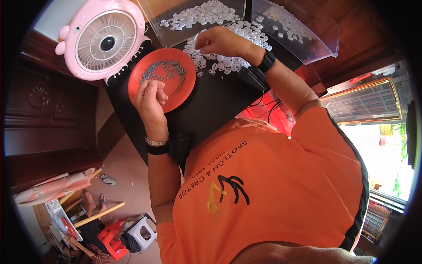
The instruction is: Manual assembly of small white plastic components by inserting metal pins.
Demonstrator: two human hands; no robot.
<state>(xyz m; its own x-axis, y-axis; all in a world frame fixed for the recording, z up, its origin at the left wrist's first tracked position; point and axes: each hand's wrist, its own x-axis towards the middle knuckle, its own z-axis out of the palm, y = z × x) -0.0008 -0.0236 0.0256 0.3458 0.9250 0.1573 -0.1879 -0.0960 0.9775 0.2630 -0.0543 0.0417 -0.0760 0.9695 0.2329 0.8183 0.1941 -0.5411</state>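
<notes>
My left hand [150, 96] is over the near left edge of an orange plate [187, 94], its fingers curled with the tips together. Whatever they may pinch is too small to make out. Small grey metal pins or screws [154, 69] lie in a curved heap on the plate. My right hand [220, 42] is bent closed above a pile of small white plastic pieces [252, 35], with its fingertips pointing left toward the plate. Its palm side is hidden, so anything inside cannot be seen. Both wrists wear dark bands.
A pink animal-shaped fan [132, 17] stands left of the plate on the black table [202, 99]. Two clear bins [323, 42] with white pieces lie at the back. A dark device [252, 78] with cables is below my right wrist. Another person's arm [81, 245] shows at lower left, near stools.
</notes>
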